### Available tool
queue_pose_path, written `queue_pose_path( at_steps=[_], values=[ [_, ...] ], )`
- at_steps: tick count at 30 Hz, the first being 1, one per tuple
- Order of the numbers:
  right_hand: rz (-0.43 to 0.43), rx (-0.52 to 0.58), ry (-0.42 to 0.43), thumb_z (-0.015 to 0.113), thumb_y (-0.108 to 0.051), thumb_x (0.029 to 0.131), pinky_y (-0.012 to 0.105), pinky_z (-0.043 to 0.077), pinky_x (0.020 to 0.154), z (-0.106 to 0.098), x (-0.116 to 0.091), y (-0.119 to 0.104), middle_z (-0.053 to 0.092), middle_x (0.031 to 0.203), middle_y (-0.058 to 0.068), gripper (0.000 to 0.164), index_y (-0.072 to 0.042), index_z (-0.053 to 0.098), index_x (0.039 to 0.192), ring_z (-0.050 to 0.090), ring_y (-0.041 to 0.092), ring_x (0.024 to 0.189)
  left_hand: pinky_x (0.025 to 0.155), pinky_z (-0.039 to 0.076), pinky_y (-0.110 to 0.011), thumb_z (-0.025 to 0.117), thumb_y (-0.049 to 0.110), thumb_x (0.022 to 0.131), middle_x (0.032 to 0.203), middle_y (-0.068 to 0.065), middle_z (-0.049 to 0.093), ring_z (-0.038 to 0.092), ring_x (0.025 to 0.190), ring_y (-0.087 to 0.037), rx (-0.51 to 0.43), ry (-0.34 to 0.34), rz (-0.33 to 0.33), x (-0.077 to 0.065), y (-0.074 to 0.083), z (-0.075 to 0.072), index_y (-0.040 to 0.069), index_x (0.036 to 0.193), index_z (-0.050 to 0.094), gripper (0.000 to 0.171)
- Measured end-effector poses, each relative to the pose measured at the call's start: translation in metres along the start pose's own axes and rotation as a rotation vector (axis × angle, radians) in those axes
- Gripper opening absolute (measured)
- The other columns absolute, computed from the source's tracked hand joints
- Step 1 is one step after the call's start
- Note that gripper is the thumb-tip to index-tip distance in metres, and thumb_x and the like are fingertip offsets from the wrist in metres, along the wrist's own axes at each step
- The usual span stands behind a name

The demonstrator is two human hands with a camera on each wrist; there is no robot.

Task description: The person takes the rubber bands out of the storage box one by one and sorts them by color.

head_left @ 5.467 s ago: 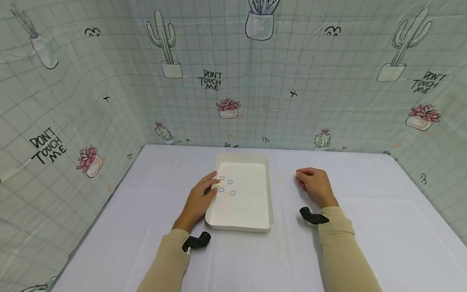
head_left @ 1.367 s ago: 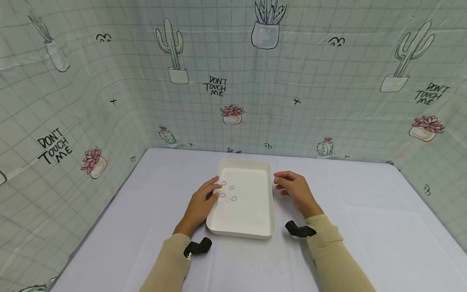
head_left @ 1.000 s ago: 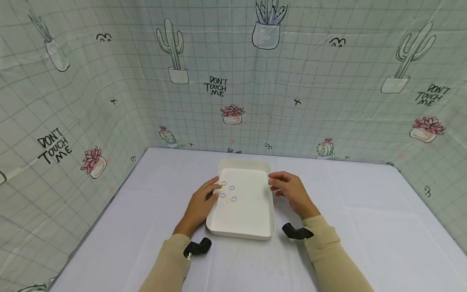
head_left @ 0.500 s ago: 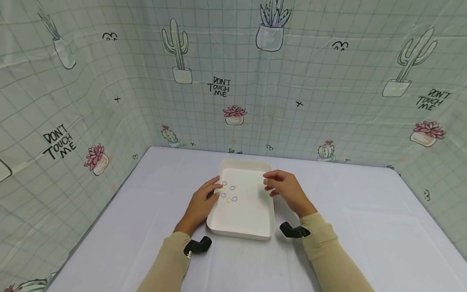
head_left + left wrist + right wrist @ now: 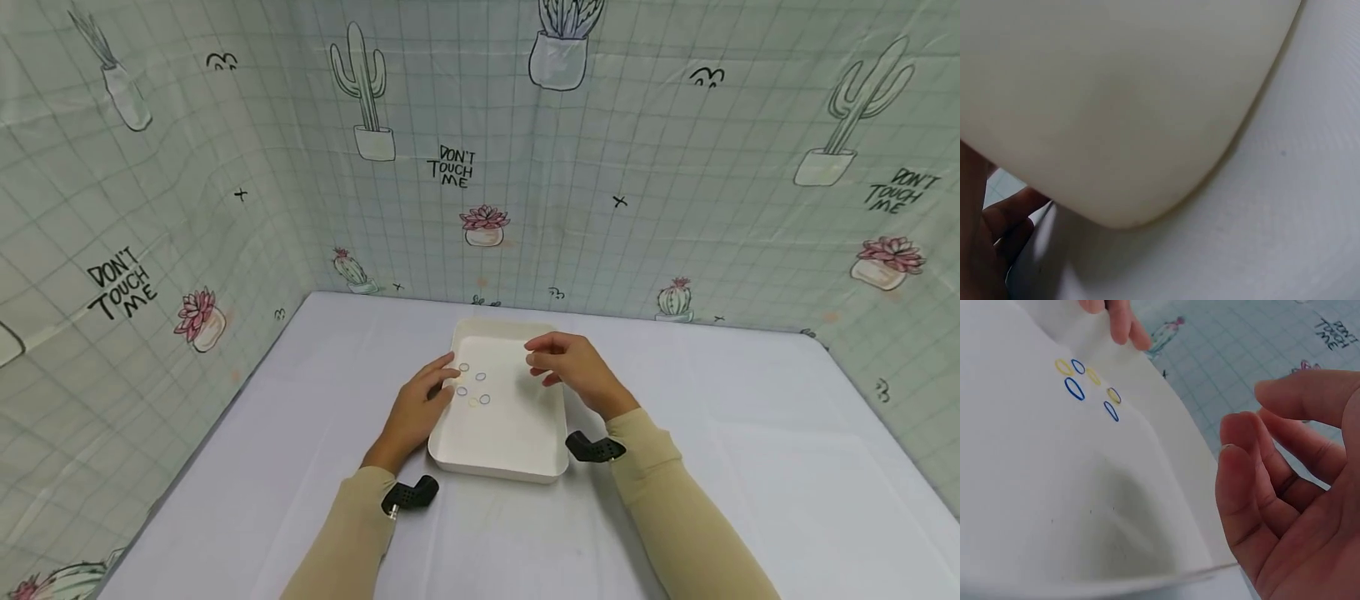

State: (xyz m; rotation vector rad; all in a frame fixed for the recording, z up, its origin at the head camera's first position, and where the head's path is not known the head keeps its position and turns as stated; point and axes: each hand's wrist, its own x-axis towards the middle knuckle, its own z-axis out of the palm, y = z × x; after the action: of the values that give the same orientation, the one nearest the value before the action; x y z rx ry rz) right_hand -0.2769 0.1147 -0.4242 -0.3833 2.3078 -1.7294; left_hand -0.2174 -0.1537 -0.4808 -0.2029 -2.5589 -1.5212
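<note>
A shallow white rectangular tray lies on the table. My left hand holds its left wall, thumb and forefinger over the rim; the left wrist view shows other fingers outside it. Within the tray, near that hand, are several thin rings like small rubber bands, such as a blue ring and a yellow ring. My right hand hovers over the tray's right side, fingers bent and thumb tip close to a fingertip. I cannot tell whether something thin is between them.
A white cloth covers the table. Behind it and on the left hangs a grid-patterned curtain printed with cacti and lettering. A black wrist camera sits at the right sleeve, another wrist camera at the left.
My right hand has come left from the table to above the tray. A pale yellow ring seen earlier on the cloth there is no longer visible. My left hand keeps its place.
</note>
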Motion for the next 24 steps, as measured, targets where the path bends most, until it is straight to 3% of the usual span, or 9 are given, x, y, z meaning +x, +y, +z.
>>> queue_pose_path(
  at_steps=[9,17,24],
  values=[
    [0.057,-0.049,-0.108,0.069,-0.017,0.093,0.037,0.056,0.078,0.016,0.013,-0.004,0.069,0.11,0.009,0.037,0.0,0.065,0.126,0.067,0.025,0.095,0.12,0.026,-0.041,0.06,0.015,0.1,0.15,0.012,0.047,0.035,0.144,-0.015,-0.008,0.0,-0.004,-0.003,0.0,-0.002,0.012,0.127,0.069,0.028],
    [0.07,-0.139,-0.203,0.07,-0.02,0.091,0.036,0.055,0.076,0.03,0.023,-0.012,0.071,0.102,0.013,0.035,-0.004,0.068,0.122,0.066,0.023,0.092,0.119,0.026,-0.041,0.06,0.015,0.1,0.151,0.01,0.048,0.036,0.144,-0.016,0.009,0.002,0.018,0.003,0.005,0.0,0.011,0.126,0.069,0.028],
    [0.074,-0.131,-0.249,0.069,-0.015,0.091,0.032,0.051,0.069,0.044,0.029,-0.011,0.071,0.099,0.01,0.033,-0.003,0.068,0.121,0.068,0.02,0.088,0.119,0.027,-0.042,0.06,0.015,0.099,0.15,0.009,0.049,0.037,0.144,-0.017,0.01,0.002,0.025,0.003,0.003,-0.002,0.011,0.125,0.069,0.028]
  ],
)
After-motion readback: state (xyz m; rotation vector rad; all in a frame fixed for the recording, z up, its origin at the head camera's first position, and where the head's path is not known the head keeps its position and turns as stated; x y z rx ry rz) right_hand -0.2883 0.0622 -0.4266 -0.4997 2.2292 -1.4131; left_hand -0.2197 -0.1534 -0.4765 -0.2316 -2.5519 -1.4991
